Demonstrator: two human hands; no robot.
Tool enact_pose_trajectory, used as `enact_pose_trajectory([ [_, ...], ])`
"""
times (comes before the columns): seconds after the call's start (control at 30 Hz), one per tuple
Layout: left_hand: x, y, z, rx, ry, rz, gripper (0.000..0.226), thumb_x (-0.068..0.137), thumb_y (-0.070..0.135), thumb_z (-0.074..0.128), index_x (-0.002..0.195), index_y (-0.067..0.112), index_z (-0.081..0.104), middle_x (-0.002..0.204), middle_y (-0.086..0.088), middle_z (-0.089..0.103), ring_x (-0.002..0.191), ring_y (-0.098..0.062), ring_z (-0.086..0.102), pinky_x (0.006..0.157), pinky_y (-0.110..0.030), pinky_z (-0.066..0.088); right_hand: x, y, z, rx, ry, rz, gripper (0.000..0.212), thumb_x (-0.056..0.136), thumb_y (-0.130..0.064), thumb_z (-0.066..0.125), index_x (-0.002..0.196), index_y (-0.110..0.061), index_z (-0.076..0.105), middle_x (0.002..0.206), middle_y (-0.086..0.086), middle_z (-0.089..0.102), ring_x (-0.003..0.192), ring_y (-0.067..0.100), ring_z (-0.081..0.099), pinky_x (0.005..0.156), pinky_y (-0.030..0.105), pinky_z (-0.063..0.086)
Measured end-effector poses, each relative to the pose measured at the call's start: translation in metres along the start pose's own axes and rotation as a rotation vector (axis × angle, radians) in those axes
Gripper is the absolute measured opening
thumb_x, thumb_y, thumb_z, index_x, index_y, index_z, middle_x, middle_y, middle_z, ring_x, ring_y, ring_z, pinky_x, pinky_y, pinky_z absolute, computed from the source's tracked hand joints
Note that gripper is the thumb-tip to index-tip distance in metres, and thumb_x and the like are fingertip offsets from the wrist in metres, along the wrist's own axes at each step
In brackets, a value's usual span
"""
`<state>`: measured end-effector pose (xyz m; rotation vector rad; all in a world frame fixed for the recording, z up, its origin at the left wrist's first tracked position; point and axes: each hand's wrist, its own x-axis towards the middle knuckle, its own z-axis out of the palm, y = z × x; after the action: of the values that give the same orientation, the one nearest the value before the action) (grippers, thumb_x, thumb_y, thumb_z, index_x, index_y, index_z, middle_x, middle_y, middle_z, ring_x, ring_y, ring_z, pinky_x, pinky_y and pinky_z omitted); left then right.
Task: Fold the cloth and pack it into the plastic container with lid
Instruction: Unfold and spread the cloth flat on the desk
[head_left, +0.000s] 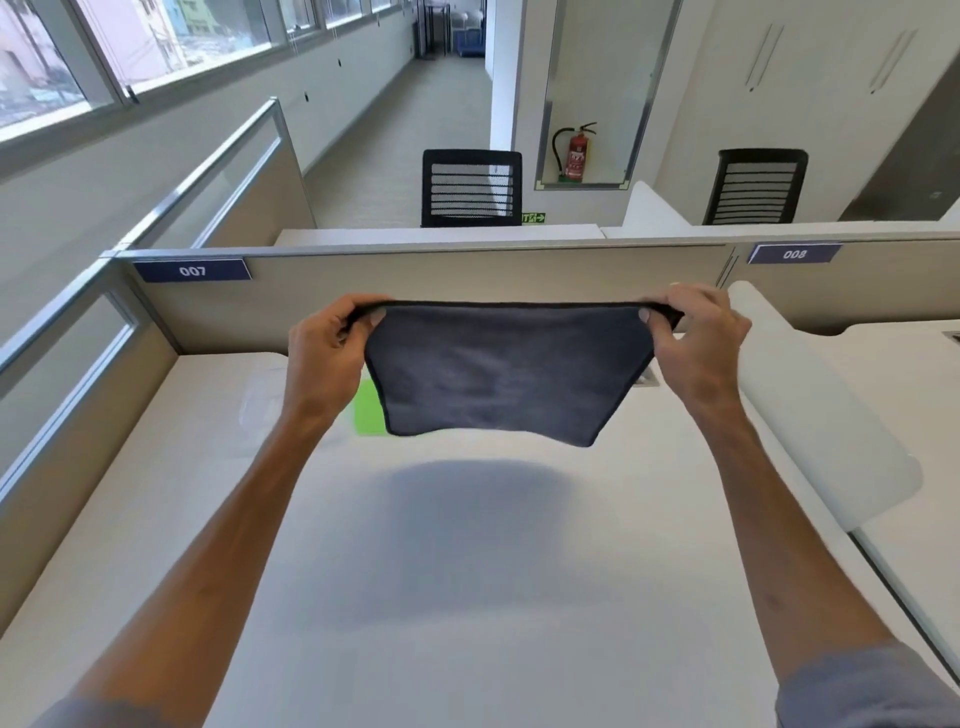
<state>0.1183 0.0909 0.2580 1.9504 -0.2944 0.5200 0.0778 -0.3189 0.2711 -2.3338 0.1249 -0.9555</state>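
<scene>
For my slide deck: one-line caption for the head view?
Both hands hold a dark cloth stretched above the white desk.

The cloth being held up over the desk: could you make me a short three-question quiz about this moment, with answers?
1. True or false: the cloth is lying flat on the desk.
2. How is the cloth held? A) one hand at its middle B) both hands at its top corners C) pinned under a forearm
3. Fill in: the green thing partly hidden behind the cloth lies nearer the ____ hand.

Key
1. False: it hangs in the air, casting a shadow on the desk.
2. B: the left hand and right hand each pinch a top corner.
3. Left.
</scene>
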Motion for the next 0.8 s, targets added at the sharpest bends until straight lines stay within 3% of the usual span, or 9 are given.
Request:
enact_pose_trajectory([
  [0.07, -0.010, 0.001, -0.004, -0.029, -0.051, 0.018, 0.019, 0.108, 0.018, 0.067, 0.121, 0.020, 0.082, 0.110, 0.009, 0.084, 0.101, -0.003, 0.074, 0.095, -0.023, 0.058, -0.008, 0.000, -0.007, 0.052, 0.001, 0.009, 0.022, 0.093, -0.014, 0.076, 0.109, -0.028, 0.083, 0.101, -0.029, 0.066, 0.120, 0.014, 0.062, 0.107, 0.060, 0.050],
  [0.13, -0.028, -0.005, -0.007, -0.067, -0.125, -0.006, 0.020, 0.107, 0.014, 0.069, 0.120, 0.020, 0.084, 0.111, 0.012, 0.084, 0.104, 0.001, 0.075, 0.096, -0.012, 0.053, -0.025, 0.007, -0.013, 0.101, -0.003, 0.005, 0.025, 0.090, -0.008, 0.078, 0.105, -0.026, 0.085, 0.098, -0.033, 0.065, 0.117, 0.007, 0.061, 0.112, 0.046, 0.051],
  [0.23, -0.067, -0.031, -0.009, -0.176, -0.274, -0.149, 0.025, 0.103, 0.006, 0.072, 0.113, 0.024, 0.086, 0.109, 0.011, 0.086, 0.104, -0.001, 0.076, 0.097, -0.011, 0.054, -0.065, 0.025, -0.017, 0.164, -0.118, 0.061, 0.036, 0.083, 0.002, 0.083, 0.102, -0.028, 0.084, 0.102, -0.019, 0.069, 0.111, 0.003, 0.062, 0.104, 0.010, 0.046],
  [0.3, -0.098, -0.056, -0.007, -0.190, -0.397, -0.286, 0.027, 0.101, 0.006, 0.075, 0.112, 0.027, 0.088, 0.108, 0.007, 0.087, 0.104, -0.006, 0.077, 0.099, -0.017, 0.056, -0.099, 0.040, -0.015, 0.203, -0.251, 0.161, 0.043, 0.080, 0.006, 0.085, 0.097, -0.033, 0.083, 0.101, -0.023, 0.068, 0.107, 0.010, 0.067, 0.097, 0.001, 0.044],
  [0.4, -0.151, -0.093, 0.003, -0.123, -0.593, -0.453, 0.024, 0.100, 0.008, 0.079, 0.112, 0.027, 0.089, 0.108, 0.006, 0.088, 0.108, -0.010, 0.079, 0.105, -0.031, 0.056, -0.155, 0.065, -0.006, 0.154, -0.463, 0.299, 0.045, 0.076, 0.009, 0.087, 0.087, -0.034, 0.084, 0.089, -0.024, 0.072, 0.105, 0.020, 0.071, 0.096, 0.004, 0.047],
  [0.5, -0.209, -0.118, 0.020, -0.068, -0.724, -0.605, 0.025, 0.097, 0.005, 0.081, 0.110, 0.024, 0.090, 0.106, 0.006, 0.088, 0.112, -0.016, 0.082, 0.109, -0.035, 0.060, -0.206, 0.087, 0.009, -0.019, -0.761, 0.431, 0.026, 0.079, -0.002, 0.089, 0.089, -0.026, 0.089, 0.089, -0.018, 0.076, 0.099, 0.020, 0.075, 0.103, 0.035, 0.054],
  [0.6, -0.272, -0.133, 0.038, 0.122, -0.771, -0.604, 0.027, 0.097, 0.006, 0.079, 0.116, 0.023, 0.089, 0.115, 0.006, 0.086, 0.115, -0.014, 0.080, 0.112, -0.041, 0.058, -0.251, 0.100, 0.019, -0.230, -1.033, 0.449, 0.021, 0.087, -0.016, 0.081, 0.097, -0.032, 0.089, 0.101, -0.015, 0.083, 0.107, 0.011, 0.075, 0.103, 0.033, 0.048],
  [0.7, -0.322, -0.134, 0.049, 0.249, -0.637, -0.552, 0.036, 0.100, 0.004, 0.073, 0.129, 0.022, 0.083, 0.143, 0.007, 0.075, 0.138, -0.014, 0.068, 0.124, -0.035, 0.047, -0.289, 0.107, 0.019, -0.319, -1.080, 0.431, 0.026, 0.093, -0.014, 0.072, 0.104, -0.032, 0.087, 0.114, -0.013, 0.082, 0.120, 0.011, 0.068, 0.110, 0.038, 0.045],
  [0.8, -0.355, -0.133, 0.056, 0.401, -0.625, -0.363, 0.052, 0.105, 0.006, 0.064, 0.155, 0.022, 0.063, 0.166, 0.008, 0.053, 0.158, -0.016, 0.047, 0.133, -0.033, 0.034, -0.311, 0.109, 0.013, -0.367, -1.015, 0.375, 0.030, 0.094, -0.009, 0.066, 0.106, -0.030, 0.084, 0.117, -0.013, 0.075, 0.130, 0.012, 0.055, 0.114, 0.041, 0.036],
])
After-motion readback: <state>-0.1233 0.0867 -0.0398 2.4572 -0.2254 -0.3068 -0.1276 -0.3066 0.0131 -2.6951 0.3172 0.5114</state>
